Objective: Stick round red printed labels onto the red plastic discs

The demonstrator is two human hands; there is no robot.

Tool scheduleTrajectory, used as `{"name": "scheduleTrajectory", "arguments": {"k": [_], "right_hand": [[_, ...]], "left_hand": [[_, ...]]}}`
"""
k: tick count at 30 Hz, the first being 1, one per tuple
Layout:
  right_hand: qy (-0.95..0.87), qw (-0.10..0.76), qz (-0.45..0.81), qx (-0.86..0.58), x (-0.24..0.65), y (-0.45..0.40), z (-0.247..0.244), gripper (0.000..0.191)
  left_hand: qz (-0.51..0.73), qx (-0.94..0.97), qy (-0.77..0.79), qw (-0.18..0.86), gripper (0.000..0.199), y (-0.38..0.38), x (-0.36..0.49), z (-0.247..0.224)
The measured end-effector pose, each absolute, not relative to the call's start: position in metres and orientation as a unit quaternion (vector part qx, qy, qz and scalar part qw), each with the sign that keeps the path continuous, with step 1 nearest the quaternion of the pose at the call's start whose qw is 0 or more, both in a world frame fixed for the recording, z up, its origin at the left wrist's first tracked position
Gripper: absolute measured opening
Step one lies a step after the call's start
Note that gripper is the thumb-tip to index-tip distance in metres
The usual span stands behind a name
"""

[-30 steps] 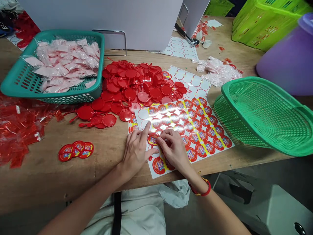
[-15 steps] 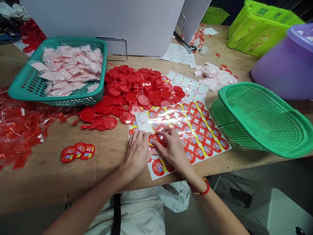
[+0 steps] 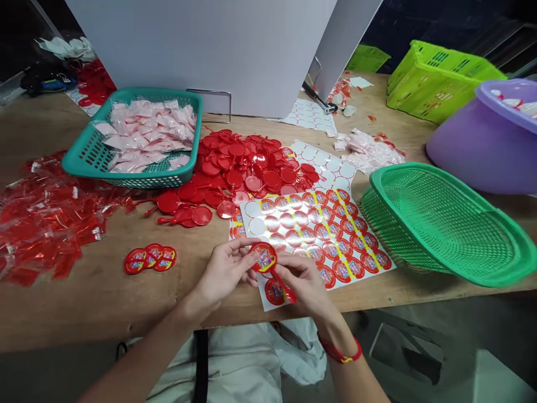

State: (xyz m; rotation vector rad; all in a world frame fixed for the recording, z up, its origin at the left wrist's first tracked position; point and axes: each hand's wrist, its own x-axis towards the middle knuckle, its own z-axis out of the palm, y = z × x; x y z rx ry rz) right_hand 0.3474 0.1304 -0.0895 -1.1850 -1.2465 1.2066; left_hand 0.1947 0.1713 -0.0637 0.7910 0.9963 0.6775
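A: Starting at the far left of the left hand?
B: Red film packets (image 3: 42, 218), in a loose spread. Nearer, three overlapping printed discs (image 3: 150, 258), perhaps grouped for easy reach.

A: And beyond those?
B: Teal basket (image 3: 138, 178), with pale packets (image 3: 146, 134) inside, probably to contain the slippery wrappers. Just beyond the left hand, a heap of plain red paddles (image 3: 235, 162), handles pointing every way.

A: State of the left hand (image 3: 229, 271)?
B: Narrow, closed on the near-left edge of a printed red paddle (image 3: 264, 256), thumb on top. Likely pinched at the rim for steadiness.

A: The right hand (image 3: 308, 285)?
B: Also narrow, holding the same paddle by the handle's upper end. So, paddle between both hands, face up, handle slanting towards the body.

A: Anything in the way?
B: Sticker sheet (image 3: 335, 240) under and beyond the right hand, probably close for short reaches. Farther out, a small pile of clear-wrapped packets (image 3: 364, 151). To the right, a green basket (image 3: 386, 224), apparently limiting sideways room, then a purple tub (image 3: 457, 151) behind.
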Motion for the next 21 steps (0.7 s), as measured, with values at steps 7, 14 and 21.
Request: {"name": "scheduleTrajectory", "arguments": {"k": [7,14,21], "right_hand": [[-0.510,0.580,0.460,-0.438,0.331,0.117,-0.090,0.012],[-0.509,0.590,0.414,-0.471,0.319,0.117,-0.091,0.009],[-0.549,0.567,0.363,-0.496,0.307,0.110,-0.091,0.010]], "left_hand": [[0.399,0.377,0.480,0.684,0.040,0.152,0.194,-0.055],[0.450,0.546,0.467,0.530,0.018,0.134,0.183,-0.063],[0.406,0.605,0.457,0.510,0.027,0.123,0.174,-0.071]]}}
